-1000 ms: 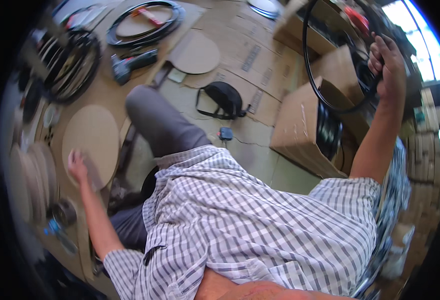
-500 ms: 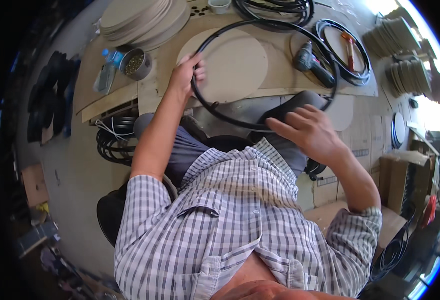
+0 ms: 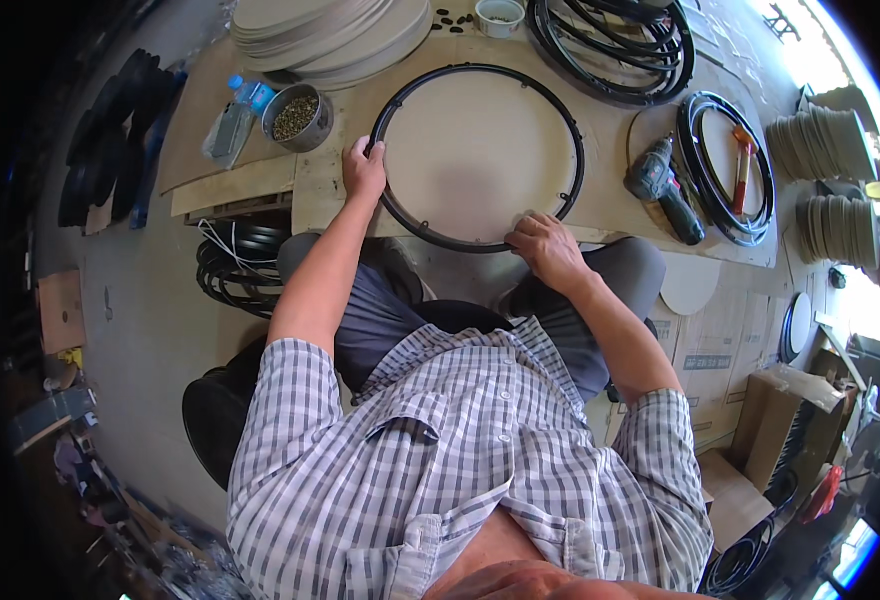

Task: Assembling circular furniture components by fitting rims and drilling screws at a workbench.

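Observation:
A black ring (image 3: 578, 128) with small tabs along its inner side lies around a round beige board (image 3: 470, 140) at the table's front edge. My left hand (image 3: 364, 172) grips the ring's left side, its thumb on top. At the near right of the ring, my right hand (image 3: 548, 246) has its fingers curled over the rim and holds it there. Part of each hand's fingers is hidden under or behind the ring.
A cordless drill (image 3: 660, 180) lies right of the ring, beside more black rings (image 3: 700, 120) and an orange-handled hammer (image 3: 742, 165). To the left are a metal cup of small brass-coloured pieces (image 3: 298, 118), a plastic bottle (image 3: 250, 92) and stacked round boards (image 3: 330, 40).
The ring, held up and tilted half a second ago, has come down flat around the board. My right hand, then loose and blurred near it, now holds its near right rim.

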